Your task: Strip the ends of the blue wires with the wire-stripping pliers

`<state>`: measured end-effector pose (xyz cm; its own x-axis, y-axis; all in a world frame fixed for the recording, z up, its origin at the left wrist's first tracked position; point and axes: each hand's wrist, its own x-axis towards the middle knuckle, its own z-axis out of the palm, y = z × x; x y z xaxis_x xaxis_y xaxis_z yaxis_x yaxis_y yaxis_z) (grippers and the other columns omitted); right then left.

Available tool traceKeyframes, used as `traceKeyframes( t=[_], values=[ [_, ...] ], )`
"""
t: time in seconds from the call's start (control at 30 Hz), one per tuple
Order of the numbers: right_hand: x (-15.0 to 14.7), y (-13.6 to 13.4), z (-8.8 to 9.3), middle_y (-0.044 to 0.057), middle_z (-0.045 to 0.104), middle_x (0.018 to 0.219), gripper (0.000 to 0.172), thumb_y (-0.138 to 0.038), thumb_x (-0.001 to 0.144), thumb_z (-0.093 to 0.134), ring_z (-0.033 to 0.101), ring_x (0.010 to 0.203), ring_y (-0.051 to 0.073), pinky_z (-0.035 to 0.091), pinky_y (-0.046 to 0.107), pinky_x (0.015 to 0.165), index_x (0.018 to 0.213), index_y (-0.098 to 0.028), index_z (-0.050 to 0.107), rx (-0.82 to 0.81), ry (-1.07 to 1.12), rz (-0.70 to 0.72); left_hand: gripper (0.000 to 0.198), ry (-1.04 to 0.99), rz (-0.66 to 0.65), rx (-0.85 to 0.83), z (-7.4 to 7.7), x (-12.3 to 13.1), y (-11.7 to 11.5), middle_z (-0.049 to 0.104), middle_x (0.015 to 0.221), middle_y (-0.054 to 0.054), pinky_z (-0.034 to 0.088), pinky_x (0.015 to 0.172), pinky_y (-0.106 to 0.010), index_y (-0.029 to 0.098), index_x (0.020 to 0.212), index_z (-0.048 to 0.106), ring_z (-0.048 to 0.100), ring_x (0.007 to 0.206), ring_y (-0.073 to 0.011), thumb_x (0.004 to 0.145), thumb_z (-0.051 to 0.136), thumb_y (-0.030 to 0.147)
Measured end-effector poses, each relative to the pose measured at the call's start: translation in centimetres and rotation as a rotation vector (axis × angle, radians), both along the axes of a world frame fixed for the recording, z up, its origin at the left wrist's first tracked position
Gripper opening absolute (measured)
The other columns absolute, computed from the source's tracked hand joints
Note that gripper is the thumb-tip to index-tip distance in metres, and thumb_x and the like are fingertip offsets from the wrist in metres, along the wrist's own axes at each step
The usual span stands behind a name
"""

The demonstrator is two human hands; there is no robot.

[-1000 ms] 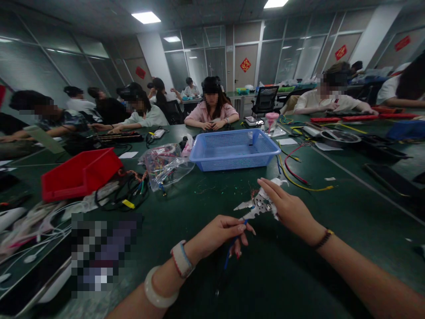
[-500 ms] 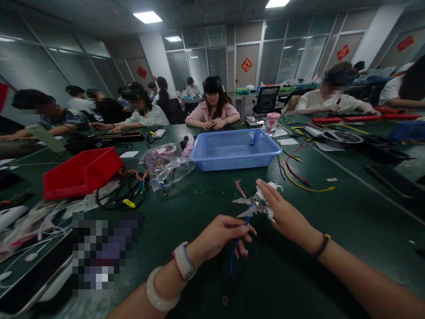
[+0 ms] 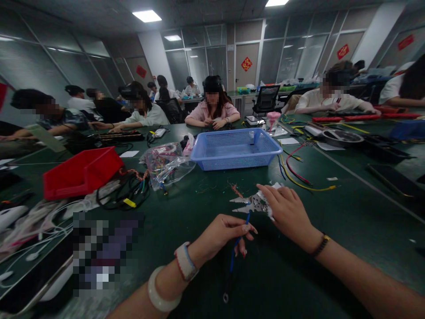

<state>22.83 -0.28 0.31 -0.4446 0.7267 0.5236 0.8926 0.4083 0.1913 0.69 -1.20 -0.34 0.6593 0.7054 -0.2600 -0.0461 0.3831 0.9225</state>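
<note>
My left hand pinches a thin blue wire between thumb and fingers; the wire hangs down over the dark green table. The wire's upper end reaches into the jaws of a silver wire stripper. My right hand is wrapped round the stripper's white handles, with its jaws pointing left. A short bit of copper strand lies on the table just beyond the jaws.
A blue mesh basket stands behind the hands. A clear bag of coloured wires, a red bin and black cables lie to the left. Yellow and red wires lie at right. Several people sit round the tables.
The stripper and my right hand have shifted slightly left and lower. The blue wire now hangs longer below my left hand. A copper strand now lies beyond the jaws.
</note>
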Motion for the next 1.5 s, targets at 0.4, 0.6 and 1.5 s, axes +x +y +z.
traceKeyframes(
  t=[0.4, 0.6, 1.5],
  values=[
    [0.1, 0.7, -0.3, 0.012, 0.065, 0.104, 0.037, -0.003, 0.076, 0.045, 0.052, 0.112, 0.026, 0.032, 0.046, 0.104, 0.111, -0.012, 0.055, 0.081, -0.011, 0.105, 0.025, -0.042, -0.016, 0.002, 0.0, -0.1, 0.0, 0.067, 0.076, -0.003, 0.043, 0.044, -0.016, 0.012, 0.094, 0.071, 0.061, 0.049, -0.0076, 0.082, 0.067, 0.033],
    [0.6, 1.0, -0.7, 0.012, 0.06, 0.093, 0.035, -0.003, 0.074, 0.046, 0.055, 0.083, 0.023, 0.048, 0.034, 0.074, 0.108, -0.012, 0.053, 0.01, 0.049, 0.124, 0.024, -0.029, -0.046, 0.004, 0.2, -0.2, 0.0, 0.067, 0.074, -0.003, 0.042, 0.044, -0.016, 0.011, 0.093, 0.071, 0.061, 0.05, -0.0077, 0.083, 0.066, 0.032],
    [1.6, 1.4, -0.8, 0.012, 0.062, 0.119, 0.052, -0.007, 0.073, 0.05, 0.064, 0.081, 0.02, 0.051, 0.03, 0.067, 0.125, -0.014, 0.051, -0.145, 0.016, -0.014, 0.029, -0.064, -0.02, -0.021, 0.2, -0.1, 0.0, 0.063, 0.074, -0.001, 0.043, 0.048, -0.017, 0.014, 0.1, 0.069, 0.061, 0.056, -0.0084, 0.084, 0.065, 0.037]
  ],
)
